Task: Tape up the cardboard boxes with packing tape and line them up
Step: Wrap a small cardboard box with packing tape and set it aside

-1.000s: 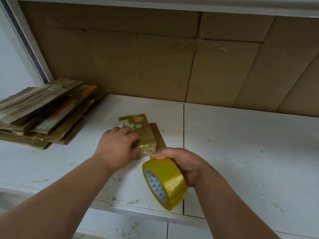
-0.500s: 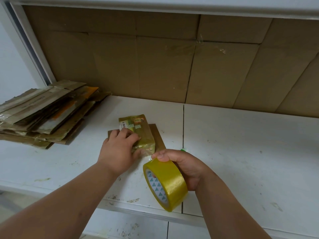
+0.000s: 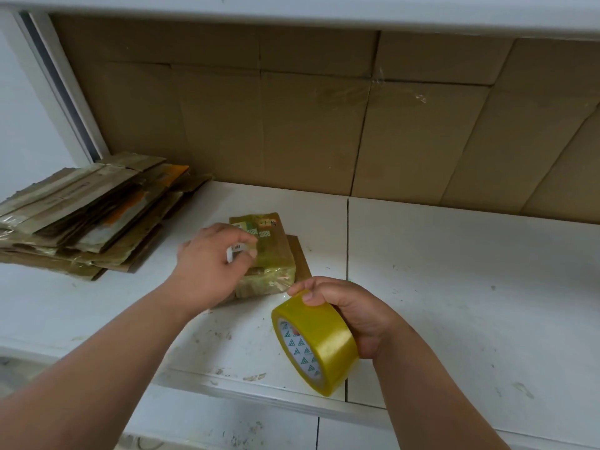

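Small cardboard box (image 3: 264, 254) near front of white table (image 3: 454, 287), lying on a flat brown sheet (image 3: 300, 259), already glossy with tape. Left of the table seam (image 3: 347, 228), within easy reach of both hands.

Left hand (image 3: 211, 264) over near-left part of box, fingers loosely curled, a small white barcode label (image 3: 236, 250) showing at the fingertips. Pinching it or only covering it: cannot tell. Probably there to steady the box against the pull of the tape.

Right hand (image 3: 349, 315) wrapped round yellow tape roll (image 3: 313, 345), thumb on the outer band near the top, roll held on edge with printed core facing left. A short clear strip (image 3: 282, 282) seems to run from roll to near-right corner of box; faint, so not certain. Roll kept close and low, likely to hold the strip taut and short.

Stack of flattened cartons (image 3: 84, 219) at far left, well apart from the work. Cardboard sheets (image 3: 324, 125) lining the back wall.

No taped boxes lined up in view. Judged step: wrapping or finishing tape on this box.
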Tool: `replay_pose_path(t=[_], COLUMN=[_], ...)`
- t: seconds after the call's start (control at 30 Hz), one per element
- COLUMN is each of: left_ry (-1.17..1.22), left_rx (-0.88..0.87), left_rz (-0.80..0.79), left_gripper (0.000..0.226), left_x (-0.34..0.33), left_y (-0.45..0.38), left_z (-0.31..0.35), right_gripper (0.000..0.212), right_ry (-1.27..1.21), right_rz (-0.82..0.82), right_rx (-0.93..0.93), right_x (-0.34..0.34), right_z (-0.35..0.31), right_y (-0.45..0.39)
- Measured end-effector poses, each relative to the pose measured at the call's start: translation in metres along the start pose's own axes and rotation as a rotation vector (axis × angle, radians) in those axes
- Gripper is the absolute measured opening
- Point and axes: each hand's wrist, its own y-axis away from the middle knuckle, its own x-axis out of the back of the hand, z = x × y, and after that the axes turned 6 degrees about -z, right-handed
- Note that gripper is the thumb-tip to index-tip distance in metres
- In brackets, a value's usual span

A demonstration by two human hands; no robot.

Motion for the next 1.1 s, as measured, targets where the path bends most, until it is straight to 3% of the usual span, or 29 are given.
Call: replay_pose_path(t=[0.1, 0.2, 0.47, 0.53, 0.7, 0.93, 1.1], left_ry=[0.358, 0.229, -0.009, 0.052, 0.277, 0.551, 0.7], left_rx=[0.052, 0.005, 0.045, 0.072, 0.21, 0.287, 0.31], left_rz=[-0.238, -0.415, -0.379, -0.35, -0.196, -0.072, -0.024], left_gripper=[0.008, 0.018, 0.012, 0.012, 0.017, 0.012, 0.012], left_x=[0.013, 0.016, 0.014, 0.016, 0.023, 0.034, 0.037], left_y=[0.009, 0.012, 0.017, 0.019, 0.023, 0.025, 0.025], left_z=[0.023, 0.033, 0.037, 0.037, 0.031, 0.031, 0.035], right_gripper=[0.036, 0.041, 0.047, 0.044, 0.071, 0.028, 0.041], right_ry=[0.054, 0.113, 0.259, 0.309, 0.333, 0.436, 0.419], right_rz=[-0.02, -0.017, 0.043, 0.043, -0.057, -0.115, -0.115], right_rx=[0.033, 0.048, 0.055, 0.08, 0.147, 0.242, 0.357], right_x=[-0.004, -0.01, -0.024, -0.027, -0.011, 0.003, 0.003], right_z=[-0.004, -0.007, -0.007, -0.008, -0.011, -0.005, -0.012], right_y=[-0.001, -0.003, -0.005, -0.003, 0.009, 0.02, 0.021])
